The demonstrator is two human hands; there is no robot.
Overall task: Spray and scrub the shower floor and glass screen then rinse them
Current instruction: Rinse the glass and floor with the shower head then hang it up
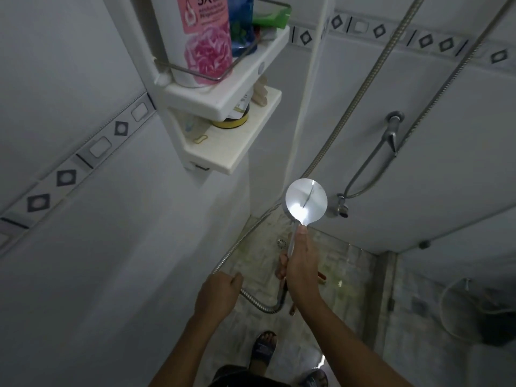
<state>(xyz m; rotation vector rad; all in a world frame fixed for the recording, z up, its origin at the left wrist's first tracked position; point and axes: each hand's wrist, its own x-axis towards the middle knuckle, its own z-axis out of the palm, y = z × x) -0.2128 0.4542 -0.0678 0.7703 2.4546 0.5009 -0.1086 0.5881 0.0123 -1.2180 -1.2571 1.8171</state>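
Note:
My right hand (303, 268) grips the handle of a round chrome shower head (306, 201), held above the wet, stone-patterned shower floor (346, 263). The head's shiny back faces me. My left hand (219, 293) is closed around the metal shower hose (259, 301), which loops below both hands and runs up the wall. A floor drain (282, 242) lies just behind the handle. The glass screen (446, 205) stands at the right, reflecting the hose and tap. An orange-handled brush (321, 277) lies on the floor, partly hidden by my right hand.
A white corner shelf (231, 88) at upper left holds a pink bottle (206, 37) and other toiletries. A wall tap (393, 129) sits on the right wall. My sandalled foot (264, 349) stands on the floor. A dark bucket (497, 317) shows beyond the glass.

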